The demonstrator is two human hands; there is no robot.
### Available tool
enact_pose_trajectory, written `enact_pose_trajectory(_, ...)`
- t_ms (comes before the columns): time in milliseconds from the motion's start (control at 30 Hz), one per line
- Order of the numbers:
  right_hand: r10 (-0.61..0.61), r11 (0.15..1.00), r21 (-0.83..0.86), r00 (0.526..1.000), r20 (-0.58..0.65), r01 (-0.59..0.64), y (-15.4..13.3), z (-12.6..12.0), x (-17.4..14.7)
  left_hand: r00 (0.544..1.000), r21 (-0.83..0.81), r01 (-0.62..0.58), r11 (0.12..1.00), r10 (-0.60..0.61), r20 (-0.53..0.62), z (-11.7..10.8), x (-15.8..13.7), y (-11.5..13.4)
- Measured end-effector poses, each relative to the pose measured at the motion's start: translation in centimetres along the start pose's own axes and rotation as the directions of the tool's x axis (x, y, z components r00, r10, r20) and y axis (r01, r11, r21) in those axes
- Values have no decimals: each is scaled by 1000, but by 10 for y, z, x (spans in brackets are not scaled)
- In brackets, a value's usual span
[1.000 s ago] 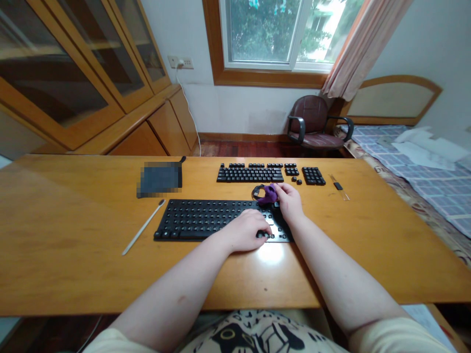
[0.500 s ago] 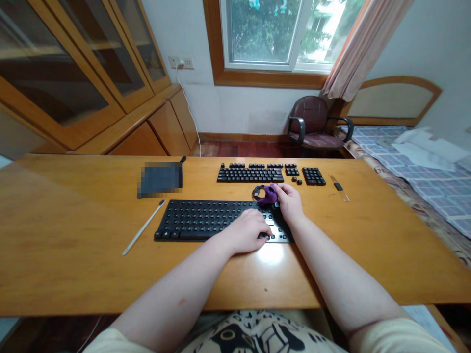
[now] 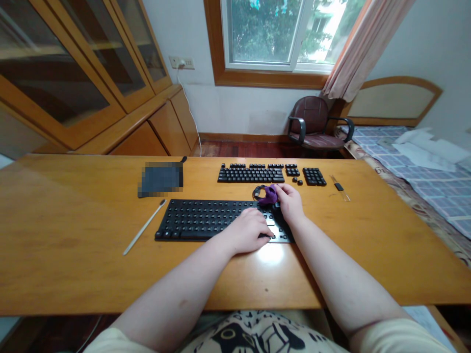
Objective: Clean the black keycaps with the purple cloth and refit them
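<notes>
A black keyboard (image 3: 196, 219) with its keycaps pulled off most of the board lies flat on the desk in front of me. My left hand (image 3: 250, 230) rests on its right half, fingers bent over the board with the fingertips near the lower right keys. What lies under that palm is hidden. Pinched in the fingers of my right hand (image 3: 290, 202) is a bunched purple cloth (image 3: 270, 194), held at the keyboard's upper right edge. A coiled black cable (image 3: 257, 192) sits right beside the cloth.
Loose black keycaps (image 3: 251, 175) stand in keyboard layout behind the board, with number-pad keycaps (image 3: 314, 176) to their right. A wire keycap puller (image 3: 339, 187) lies farther right. On the left are a thin white brush (image 3: 144, 227) and a dark pouch (image 3: 161, 179), partly blurred.
The left fingertips have shifted slightly at the lower right keys. My right hand stays at the upper edge with the purple cloth.
</notes>
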State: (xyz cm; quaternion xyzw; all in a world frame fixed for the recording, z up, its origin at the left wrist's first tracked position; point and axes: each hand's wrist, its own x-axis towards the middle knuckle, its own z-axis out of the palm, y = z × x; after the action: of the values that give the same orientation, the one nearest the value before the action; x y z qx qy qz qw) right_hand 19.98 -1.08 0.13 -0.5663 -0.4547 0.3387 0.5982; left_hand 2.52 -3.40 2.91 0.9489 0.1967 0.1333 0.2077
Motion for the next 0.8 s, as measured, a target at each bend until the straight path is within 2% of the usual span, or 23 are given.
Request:
enact_pose_trajectory(100, 10, 1000, 3, 1000, 4, -10, 1, 0, 0, 999, -44, 35, 998, -36, -16, 3, 2, -2)
enact_pose_trajectory(267, 8, 1000, 1, 1000, -1, -8, 1, 0, 0, 985, -118, 167, 979, -171, -27, 12, 6, -7)
enact_pose_trajectory(433, 13, 1000, 9, 1000, -5, -13, 0, 2, 0, 933, -145, 327, 934, -343, -105, 17, 4, -5)
enact_pose_trajectory(533, 30, 998, 48, 1000, 5, -31, 1, 2, 1, 902, -102, 402, 910, -413, -124, 20, 4, -5)
enact_pose_trajectory(700, 69, 996, 62, 997, 26, -70, -1, 1, 0, 893, -61, 434, 899, -439, -101, 23, 4, -12)
enact_pose_trajectory(800, 35, 995, 89, 999, -26, -33, -3, -2, 0, 908, -58, 398, 915, -402, -117, 20, 2, -13)
